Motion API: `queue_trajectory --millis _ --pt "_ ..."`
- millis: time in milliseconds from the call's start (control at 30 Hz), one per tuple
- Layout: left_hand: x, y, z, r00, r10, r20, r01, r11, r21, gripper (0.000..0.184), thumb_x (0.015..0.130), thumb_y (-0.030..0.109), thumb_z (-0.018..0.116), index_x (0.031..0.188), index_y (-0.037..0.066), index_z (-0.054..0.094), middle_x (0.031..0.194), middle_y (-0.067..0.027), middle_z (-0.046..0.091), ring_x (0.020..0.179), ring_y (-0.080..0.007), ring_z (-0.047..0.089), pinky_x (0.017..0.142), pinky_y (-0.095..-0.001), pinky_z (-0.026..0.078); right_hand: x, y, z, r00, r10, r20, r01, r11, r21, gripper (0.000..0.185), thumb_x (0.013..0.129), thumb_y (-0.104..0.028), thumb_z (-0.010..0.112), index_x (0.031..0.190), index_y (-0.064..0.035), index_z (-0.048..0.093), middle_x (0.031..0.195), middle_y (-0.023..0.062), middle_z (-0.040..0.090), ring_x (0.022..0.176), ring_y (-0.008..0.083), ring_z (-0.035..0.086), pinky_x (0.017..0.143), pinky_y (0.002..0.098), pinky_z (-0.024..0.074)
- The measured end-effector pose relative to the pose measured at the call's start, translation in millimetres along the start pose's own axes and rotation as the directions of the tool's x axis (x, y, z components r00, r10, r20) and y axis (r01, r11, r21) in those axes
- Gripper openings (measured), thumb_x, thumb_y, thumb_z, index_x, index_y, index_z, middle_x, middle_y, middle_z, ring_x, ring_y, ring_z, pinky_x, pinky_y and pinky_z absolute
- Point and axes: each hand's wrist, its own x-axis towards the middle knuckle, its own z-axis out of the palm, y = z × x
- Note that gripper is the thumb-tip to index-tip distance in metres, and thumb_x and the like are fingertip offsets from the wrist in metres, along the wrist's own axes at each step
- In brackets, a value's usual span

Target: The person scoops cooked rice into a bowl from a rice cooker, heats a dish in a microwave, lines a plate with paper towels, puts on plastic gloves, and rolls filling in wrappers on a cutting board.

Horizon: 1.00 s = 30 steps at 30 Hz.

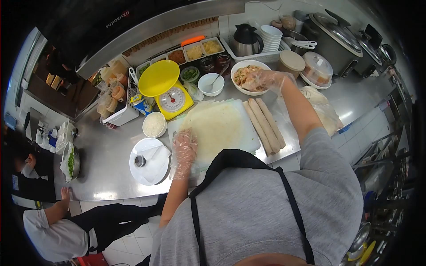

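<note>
My left hand (184, 150), in a clear plastic glove, rests on the left edge of a white cutting board (252, 142). Its fingers lie against a thin, pale wrapper sheet (217, 124) spread across the board. In a white bowl (254, 92), my gloved right hand (265, 80) has its fingers closed into a pinkish chopped filling (242, 75); the fingertips are partly hidden in it. Several long, pale rolls (266, 126) lie side by side to the right of the board.
A yellow scale (172, 101), a bowl of white grains (155, 124) and a white plate (149, 177) stand left. A bowl with a spoon (211, 85) and ingredient trays (194, 52) are behind. A plastic bag (321, 106) lies right. Another person (57, 226) stands left.
</note>
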Motion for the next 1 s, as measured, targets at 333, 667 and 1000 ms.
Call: queue_trajectory --millis 333,667,1000 --pt "-2 0 6 0.999 -0.012 -0.037 0.013 1.000 0.024 0.050 0.074 0.023 0.059 0.122 0.009 0.052 0.113 -0.0170 0.053 0.106 -0.0343 0.047 0.091 -0.0485 0.035 -20 -4 -27 0.952 0.113 -0.284 0.201 0.468 0.861 0.035 0.080 -0.033 0.069 0.106 -0.0164 0.052 0.097 -0.0052 0.057 0.087 0.0059 0.054 0.074 0.0241 0.0460" --pt "3 9 -7 0.998 -0.028 -0.060 0.025 0.999 -0.046 0.044 0.075 0.022 0.058 0.118 0.008 0.055 0.111 -0.0151 0.057 0.102 -0.0339 0.050 0.093 -0.0491 0.035 61 -213 -22 0.943 -0.251 -0.216 0.314 0.471 0.824 0.045 0.086 -0.020 0.061 0.127 -0.0097 0.047 0.119 0.0068 0.054 0.104 0.0196 0.056 0.091 0.0317 0.0477" --pt "-4 2 1 0.996 -0.087 0.018 0.089 0.993 -0.083 0.050 0.071 0.021 0.060 0.119 0.008 0.051 0.115 -0.0173 0.051 0.106 -0.0348 0.046 0.091 -0.0491 0.034 120 -308 5 0.851 -0.525 0.017 0.516 0.828 -0.218 0.062 0.089 -0.055 0.037 0.142 -0.0240 0.025 0.134 0.0161 0.045 0.119 0.0301 0.047 0.102 0.0402 0.0336"
